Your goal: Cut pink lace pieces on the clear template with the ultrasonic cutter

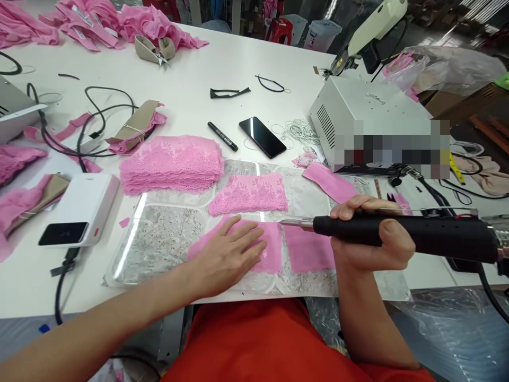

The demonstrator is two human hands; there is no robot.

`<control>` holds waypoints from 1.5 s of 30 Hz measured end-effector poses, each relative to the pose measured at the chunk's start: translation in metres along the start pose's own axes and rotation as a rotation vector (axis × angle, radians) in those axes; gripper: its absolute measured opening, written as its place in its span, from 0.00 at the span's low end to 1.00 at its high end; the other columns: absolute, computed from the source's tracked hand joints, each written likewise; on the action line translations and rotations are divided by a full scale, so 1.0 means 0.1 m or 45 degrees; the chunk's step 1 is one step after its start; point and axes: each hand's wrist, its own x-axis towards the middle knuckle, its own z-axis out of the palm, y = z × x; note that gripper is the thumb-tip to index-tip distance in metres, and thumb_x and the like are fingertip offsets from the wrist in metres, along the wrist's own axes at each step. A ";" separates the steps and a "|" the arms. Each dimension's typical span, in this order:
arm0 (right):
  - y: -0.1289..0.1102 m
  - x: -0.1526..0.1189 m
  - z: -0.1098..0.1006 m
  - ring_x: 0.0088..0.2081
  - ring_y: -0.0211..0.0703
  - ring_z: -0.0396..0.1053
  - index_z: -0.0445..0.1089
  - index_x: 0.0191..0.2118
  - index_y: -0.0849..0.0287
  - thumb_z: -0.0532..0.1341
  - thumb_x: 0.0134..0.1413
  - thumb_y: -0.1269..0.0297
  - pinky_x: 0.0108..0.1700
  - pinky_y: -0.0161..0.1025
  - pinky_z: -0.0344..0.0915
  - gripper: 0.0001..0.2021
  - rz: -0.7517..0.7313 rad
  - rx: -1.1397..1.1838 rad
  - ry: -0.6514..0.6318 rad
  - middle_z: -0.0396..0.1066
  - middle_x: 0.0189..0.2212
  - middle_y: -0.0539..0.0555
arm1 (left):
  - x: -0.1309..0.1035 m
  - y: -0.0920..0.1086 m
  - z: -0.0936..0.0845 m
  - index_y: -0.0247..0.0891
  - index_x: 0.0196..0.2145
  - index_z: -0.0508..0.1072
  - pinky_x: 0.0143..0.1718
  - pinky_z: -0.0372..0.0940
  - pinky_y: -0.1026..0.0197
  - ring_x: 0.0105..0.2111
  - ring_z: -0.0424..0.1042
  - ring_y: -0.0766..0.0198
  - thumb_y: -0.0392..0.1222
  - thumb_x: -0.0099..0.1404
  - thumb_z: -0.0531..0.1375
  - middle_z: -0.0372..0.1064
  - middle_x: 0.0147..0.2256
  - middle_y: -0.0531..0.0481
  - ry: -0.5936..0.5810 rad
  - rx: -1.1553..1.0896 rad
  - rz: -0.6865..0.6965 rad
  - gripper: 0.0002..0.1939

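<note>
My left hand [230,257] lies flat, fingers spread, on a smooth pink fabric piece [272,246] on the grey marbled mat [159,239]. In my right hand [374,236] is a black handheld tool [437,233], held level. Its metal tip [297,223] points left, at the upper right edge of that piece; whether it touches cannot be told. Another pink square [310,249] lies just right of it. Beyond my left hand is a single pink lace piece [252,192], with a thick stack of pink lace [173,163] to its left.
A grey metal box [369,116] stands at the right, with cables in front. Behind the mat are a phone [262,137] and a black marker [222,136]. A white power bank [85,207] with a cable sits left. Pink fabric heaps [151,24] lie at the back left.
</note>
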 end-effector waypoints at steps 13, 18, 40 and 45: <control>-0.02 0.04 -0.12 0.20 0.36 0.63 0.73 0.28 0.59 0.58 0.41 0.62 0.22 0.38 0.63 0.09 -0.003 0.086 -0.002 0.69 0.25 0.52 | 0.19 0.28 0.26 0.33 0.54 0.70 0.61 0.57 0.43 0.58 0.65 0.48 0.50 0.70 0.58 0.69 0.56 0.39 -0.111 -0.037 -0.101 0.21; -0.01 0.05 -0.13 0.20 0.36 0.63 0.73 0.28 0.59 0.58 0.39 0.63 0.22 0.38 0.64 0.09 0.045 0.102 0.023 0.69 0.25 0.51 | 0.20 0.25 0.27 0.34 0.56 0.68 0.62 0.54 0.40 0.62 0.60 0.44 0.52 0.70 0.58 0.63 0.61 0.38 -0.196 -0.031 -0.103 0.23; 0.05 -0.01 -0.05 0.22 0.36 0.64 0.73 0.30 0.59 0.59 0.43 0.62 0.23 0.39 0.65 0.09 0.021 0.108 -0.075 0.70 0.27 0.52 | 0.17 0.22 0.32 0.36 0.57 0.68 0.63 0.51 0.38 0.63 0.60 0.44 0.52 0.70 0.58 0.62 0.62 0.38 -0.183 -0.091 -0.086 0.24; 0.05 -0.02 -0.05 0.23 0.37 0.65 0.72 0.30 0.59 0.60 0.44 0.62 0.24 0.39 0.66 0.07 0.012 0.080 -0.118 0.70 0.27 0.52 | 0.18 0.22 0.30 0.37 0.57 0.68 0.64 0.50 0.38 0.63 0.60 0.45 0.53 0.70 0.57 0.62 0.62 0.39 -0.180 -0.095 -0.095 0.23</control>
